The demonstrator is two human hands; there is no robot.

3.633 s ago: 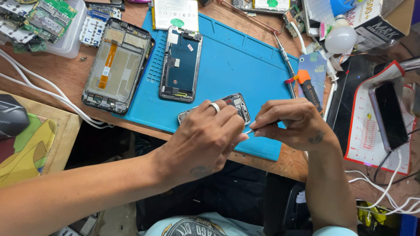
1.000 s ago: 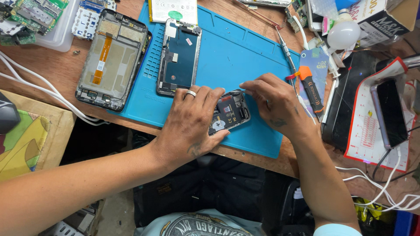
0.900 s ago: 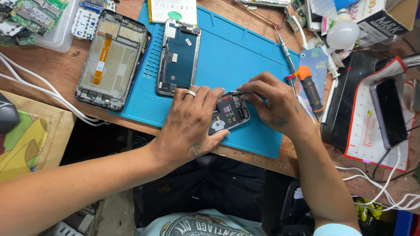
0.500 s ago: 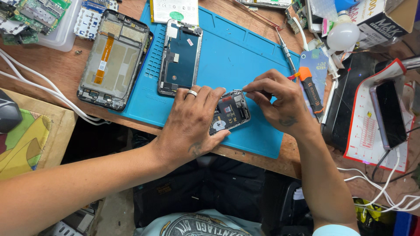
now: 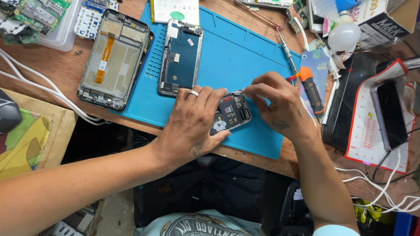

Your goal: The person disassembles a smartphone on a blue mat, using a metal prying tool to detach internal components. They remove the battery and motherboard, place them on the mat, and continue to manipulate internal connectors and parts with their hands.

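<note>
I've got the opened phone (image 5: 230, 114), dark guts showing, flat on the ridged blue silicone mat (image 5: 245, 52) near the desk's (image 5: 65, 72) front edge. Left hand (image 5: 192, 124) lies flat over it, pinning it; right hand (image 5: 280, 102) pinches at its top edge, can't tell on what. Two stripped screen frames lie just beyond.

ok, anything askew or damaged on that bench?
No visible damage. The opened black phone under both hands lies skewed on the blue silicone mat. The larger stripped phone frame straddles the mat's left edge, half on the wooden bench. White cables tangle at the right.
</note>
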